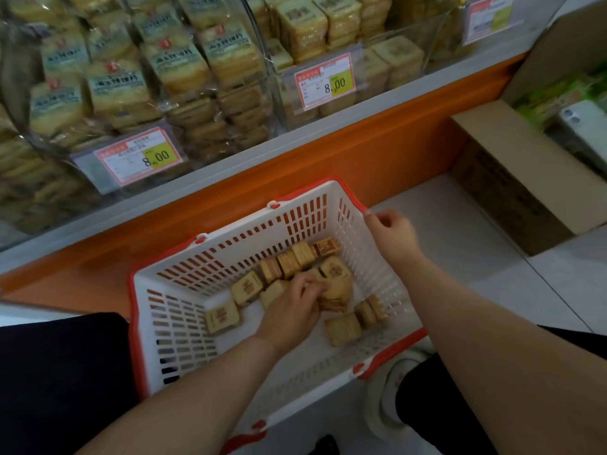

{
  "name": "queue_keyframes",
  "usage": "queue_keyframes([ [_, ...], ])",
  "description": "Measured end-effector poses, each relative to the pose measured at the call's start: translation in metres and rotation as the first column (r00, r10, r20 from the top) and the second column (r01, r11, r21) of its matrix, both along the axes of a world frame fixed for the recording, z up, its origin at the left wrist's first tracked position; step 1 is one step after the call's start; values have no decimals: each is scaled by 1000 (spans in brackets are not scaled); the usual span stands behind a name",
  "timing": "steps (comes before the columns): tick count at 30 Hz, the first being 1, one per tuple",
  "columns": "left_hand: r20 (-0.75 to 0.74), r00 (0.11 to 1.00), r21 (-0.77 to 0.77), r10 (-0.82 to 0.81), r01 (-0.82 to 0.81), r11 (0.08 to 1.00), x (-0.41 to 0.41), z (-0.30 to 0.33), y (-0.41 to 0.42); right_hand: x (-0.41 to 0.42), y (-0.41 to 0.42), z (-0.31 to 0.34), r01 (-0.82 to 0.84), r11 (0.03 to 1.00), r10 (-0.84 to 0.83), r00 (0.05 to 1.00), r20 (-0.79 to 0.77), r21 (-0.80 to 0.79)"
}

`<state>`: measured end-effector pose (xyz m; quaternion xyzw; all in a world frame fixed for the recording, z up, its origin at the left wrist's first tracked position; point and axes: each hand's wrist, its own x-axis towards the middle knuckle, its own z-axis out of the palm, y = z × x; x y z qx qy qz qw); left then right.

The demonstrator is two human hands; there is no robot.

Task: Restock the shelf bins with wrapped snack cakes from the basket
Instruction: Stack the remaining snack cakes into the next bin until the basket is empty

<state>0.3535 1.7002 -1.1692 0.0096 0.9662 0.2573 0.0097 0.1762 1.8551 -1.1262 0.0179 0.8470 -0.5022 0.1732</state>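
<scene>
Basket (170,310) is set on floor before shelf bins (210,93). Snack cakes (246,287) are scattered inside it. Left hand (292,310) is placed among them; right hand (392,234) on right rim. Cardboard box (512,178) is placed at right.

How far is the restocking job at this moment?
The shelf bins already look well filled. The left hand is gathering snack cakes in the basket, whose rim the right hand holds. About ten more cakes are left inside.

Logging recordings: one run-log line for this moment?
left hand: grasping snack cakes in basket | right hand: holding basket rim | bins: stocked
</scene>
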Motion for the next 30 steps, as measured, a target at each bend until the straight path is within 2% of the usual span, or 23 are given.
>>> queue_keyframes([
  [2, -175, 983, -56, -55, 46, 997, -4, 23, -10, 6, -3, 12, 128, 986, -146, 973, -178, -108],
  [4, -310, 944, -98, -115, 88, 991, -10, 47, -17, 5, -13, 36, 113, 974, -167, 945, -282, -197],
  [5, -347, 928, -111, -135, 102, 989, -14, 59, -20, 2, -20, 52, 39, 981, -97, 949, -300, -192],
  [7, -388, 909, -128, -153, 112, 985, -22, 85, -25, -7, -31, 87, -200, 973, 164, 949, -268, -113],
  [9, -346, 929, -79, -131, 111, 991, -29, 112, -31, -13, -35, 122, -458, 887, 448, 884, -133, -60],
  [11, -225, 974, 68, -24, 40, 997, -33, 137, -38, -13, -34, 150, -633, 774, 634, 773, 27, -24],
  [13, -91, 986, 287, 137, -106, 952, -34, 161, -42, -9, -28, 171, -724, 690, 721, 683, 115, -25],
  [15, 30, 964, 527, 266, -242, 815, -37, 186, -43, -6, -24, 188, -703, 708, 705, 696, 132, -74],
  [17, 195, 922, 700, 336, -370, 611, -41, 209, -44, -2, -19, 201, -628, 777, 629, 768, 124, -52],
  [20, 402, 848, 808, 344, -506, 303, -46, 238, -46, 7, -19, 219, -615, 776, 621, 784, -1, 137],
  [22, 442, 830, 821, 341, -527, 218, -49, 254, -49, 15, -25, 231, -622, 741, 665, 732, -147, 253],
  [24, 418, 846, 848, 331, -494, 190, -54, 266, -51, 21, -34, 242, -627, 706, 708, 646, -287, 330],
  [26, 358, 868, 871, 345, -443, 210, -59, 275, -53, 21, -44, 251, -605, 710, 704, 591, -394, 360],
  [30, 271, 887, 861, 373, -396, 317, -77, 292, -58, 1, -61, 265, -537, 775, 629, 607, -486, 333],
])
